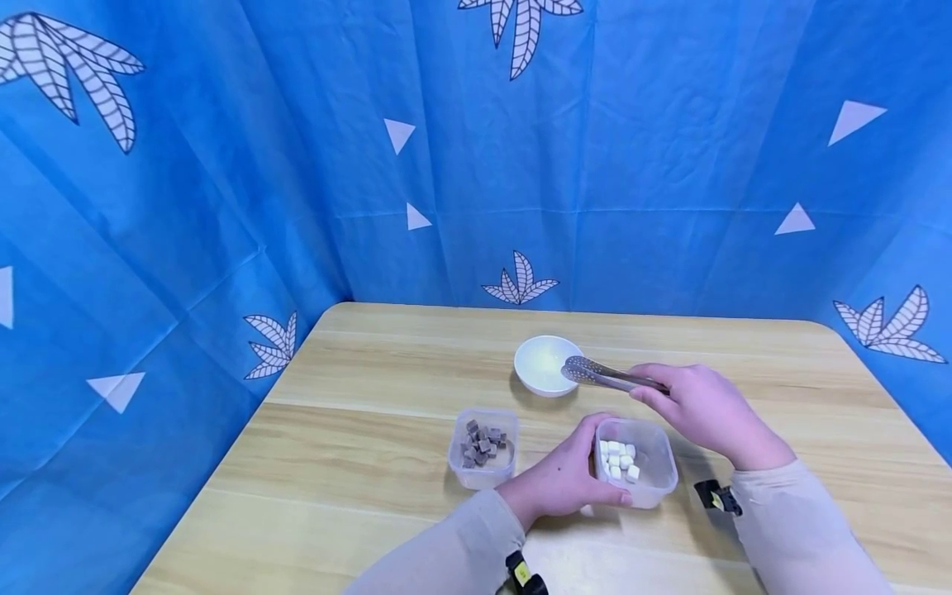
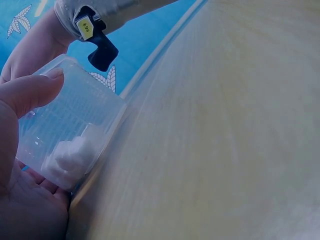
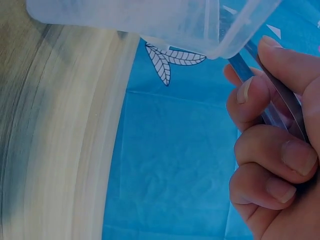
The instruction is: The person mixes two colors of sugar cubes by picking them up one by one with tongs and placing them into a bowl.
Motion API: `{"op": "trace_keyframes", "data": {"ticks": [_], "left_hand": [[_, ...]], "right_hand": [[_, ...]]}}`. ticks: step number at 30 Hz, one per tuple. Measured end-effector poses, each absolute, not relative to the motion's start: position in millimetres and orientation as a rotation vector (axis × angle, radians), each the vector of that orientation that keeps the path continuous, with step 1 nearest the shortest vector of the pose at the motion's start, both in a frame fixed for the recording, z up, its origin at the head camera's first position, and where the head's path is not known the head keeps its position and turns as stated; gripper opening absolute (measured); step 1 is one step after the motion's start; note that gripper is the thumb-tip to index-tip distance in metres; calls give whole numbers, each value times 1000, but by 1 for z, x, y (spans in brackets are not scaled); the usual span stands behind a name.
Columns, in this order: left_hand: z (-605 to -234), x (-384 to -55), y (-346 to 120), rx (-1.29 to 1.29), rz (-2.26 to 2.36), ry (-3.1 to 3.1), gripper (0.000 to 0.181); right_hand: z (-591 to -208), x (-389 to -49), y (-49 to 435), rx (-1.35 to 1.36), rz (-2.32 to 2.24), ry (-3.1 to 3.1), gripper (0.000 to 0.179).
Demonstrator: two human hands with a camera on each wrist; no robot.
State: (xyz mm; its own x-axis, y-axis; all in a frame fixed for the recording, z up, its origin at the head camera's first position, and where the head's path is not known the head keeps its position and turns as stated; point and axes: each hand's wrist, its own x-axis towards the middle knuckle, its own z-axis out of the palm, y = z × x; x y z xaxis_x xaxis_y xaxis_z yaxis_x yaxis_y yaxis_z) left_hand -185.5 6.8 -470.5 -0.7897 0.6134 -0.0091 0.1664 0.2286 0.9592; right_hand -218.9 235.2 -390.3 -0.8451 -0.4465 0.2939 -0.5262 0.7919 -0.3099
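Tongs over the bowl, tub steadied

From the head we see the left hand [image 1: 559, 483] gripping the clear tub [image 1: 638, 463] of white cubes [image 1: 619, 460] on the tabletop [image 1: 372, 463], while the right hand [image 1: 702, 409] holds metal tongs [image 1: 606, 374] over the white bowl [image 1: 546, 364]. At the left wrist, the thumb presses the tub's wall. At the right wrist, fingers curl round the tongs' handles.

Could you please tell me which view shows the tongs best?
The head view: the whole tongs show, held by the right hand, tips over the white bowl. The right wrist view shows only part of the handles between fingers; the left wrist view shows none.
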Motion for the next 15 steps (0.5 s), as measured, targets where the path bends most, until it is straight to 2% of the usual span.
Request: {"op": "trace_keyframes", "data": {"ticks": [15], "left_hand": [[-472,-185,7,680,1606,2094,93]], "right_hand": [[-366,-207,262,778,611,-2803,31]]}}
